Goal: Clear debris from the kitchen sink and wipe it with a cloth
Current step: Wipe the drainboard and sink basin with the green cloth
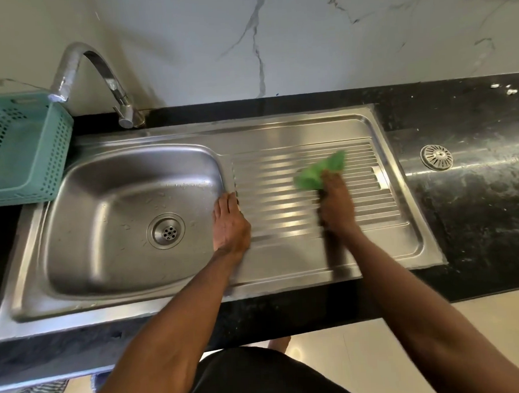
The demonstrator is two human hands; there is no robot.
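Observation:
A steel sink basin (108, 204) with a round drain (166, 231) lies at the left, joined to a ribbed drainboard (281, 171) at the right. My right hand (338, 204) presses a green cloth (317, 172) onto the ribs near the middle of the drainboard; hand and cloth are blurred. My left hand (230, 225) rests flat on the ridge between basin and drainboard, fingers together, holding nothing. Water drops dot the basin's right wall.
A curved chrome tap (95, 75) arches over the back left of the basin. A teal perforated basket (21, 148) stands left of the sink. A round metal strainer (436, 157) lies on the black counter (478, 215) at the right. A marble wall rises behind.

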